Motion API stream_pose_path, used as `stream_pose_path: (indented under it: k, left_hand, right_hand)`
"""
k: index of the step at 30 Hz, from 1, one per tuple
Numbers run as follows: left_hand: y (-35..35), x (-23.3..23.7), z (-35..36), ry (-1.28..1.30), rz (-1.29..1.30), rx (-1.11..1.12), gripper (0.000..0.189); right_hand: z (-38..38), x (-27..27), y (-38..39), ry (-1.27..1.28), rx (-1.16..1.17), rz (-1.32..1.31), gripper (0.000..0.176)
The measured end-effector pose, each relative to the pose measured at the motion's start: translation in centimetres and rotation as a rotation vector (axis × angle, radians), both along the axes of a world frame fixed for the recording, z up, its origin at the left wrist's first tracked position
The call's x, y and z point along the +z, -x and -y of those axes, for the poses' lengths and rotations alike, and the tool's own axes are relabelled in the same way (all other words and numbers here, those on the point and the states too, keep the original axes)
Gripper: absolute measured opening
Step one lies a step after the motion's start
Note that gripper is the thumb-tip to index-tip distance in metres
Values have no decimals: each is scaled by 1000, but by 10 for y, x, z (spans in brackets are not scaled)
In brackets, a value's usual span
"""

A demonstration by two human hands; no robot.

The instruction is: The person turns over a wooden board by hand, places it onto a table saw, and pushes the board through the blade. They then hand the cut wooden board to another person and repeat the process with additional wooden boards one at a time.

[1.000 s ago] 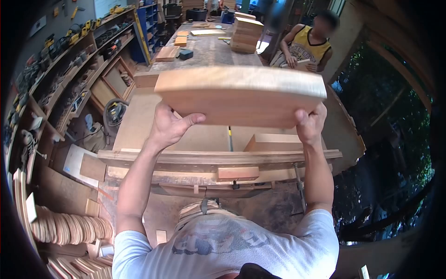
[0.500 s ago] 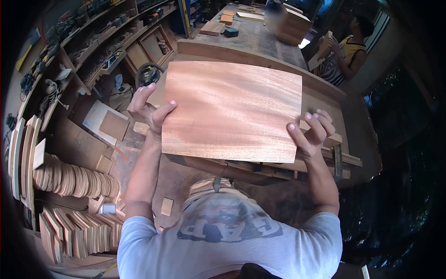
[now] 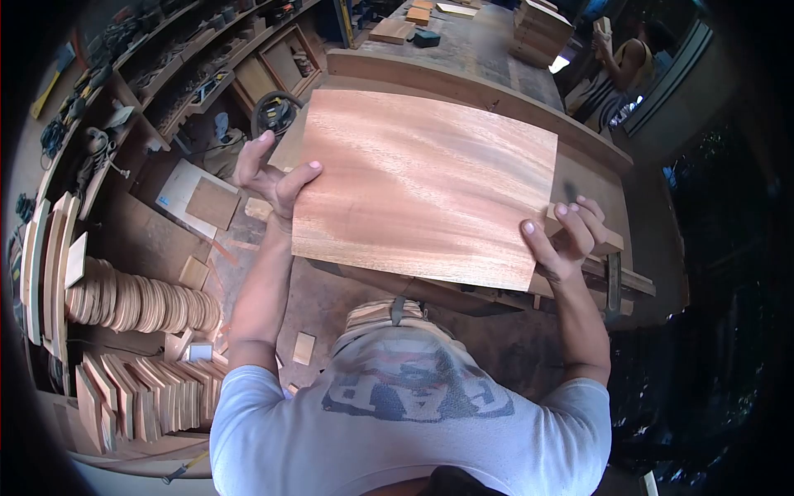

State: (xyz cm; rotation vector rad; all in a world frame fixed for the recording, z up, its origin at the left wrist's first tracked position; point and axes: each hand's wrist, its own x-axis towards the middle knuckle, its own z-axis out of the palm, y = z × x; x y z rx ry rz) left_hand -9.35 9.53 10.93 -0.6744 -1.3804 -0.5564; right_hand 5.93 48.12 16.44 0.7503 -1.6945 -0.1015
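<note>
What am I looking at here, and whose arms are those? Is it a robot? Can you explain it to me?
There's no robot here! The bare arms belong to a person wearing a camera on their head. Every picture comes from that camera, looking forward and down, so you see their own shirt at the bottom.

The left hand and right hand hold a wide, flat wooden board by opposite ends, with its broad face towards the camera.

Farther back is a long table. On it lie flat wooden pieces, a small dark box-like thing and a big wooden stack. Another person is beside it, at the upper right.
</note>
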Motion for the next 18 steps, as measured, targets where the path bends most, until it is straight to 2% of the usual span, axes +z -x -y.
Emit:
stream_pose_path:
  k: [4, 7, 8, 11, 12, 15, 18]
  left_hand:
    - [-2, 5, -11, 18, 27, -54, 32]
    - [-8, 18, -18, 110, 149, -172, 33]
    - [7, 19, -17, 133, 218, -437, 36]
    - [4, 30, -6, 341, 597, -511, 42]
    - [-21, 36, -14, 99, 931, -696, 49]
    - [-32, 54, -28, -390, 1646, -1059, 53]
    - [-32, 39, -33, -474, 1742, -1039, 58]
  right_hand:
    - [-4, -6, 3, 18, 41, -3, 35]
    - [-4, 3, 5, 57, 92, 145, 39]
    - [-5, 3, 11, 145, 197, 273, 44]
    - [-1, 18, 11, 621, 270, 669, 55]
    - [3, 36, 9, 730, 225, 871, 56]
    - [9, 32, 29, 1330, 348, 1297, 51]
    - [9, 16, 39, 1439, 298, 1468, 49]
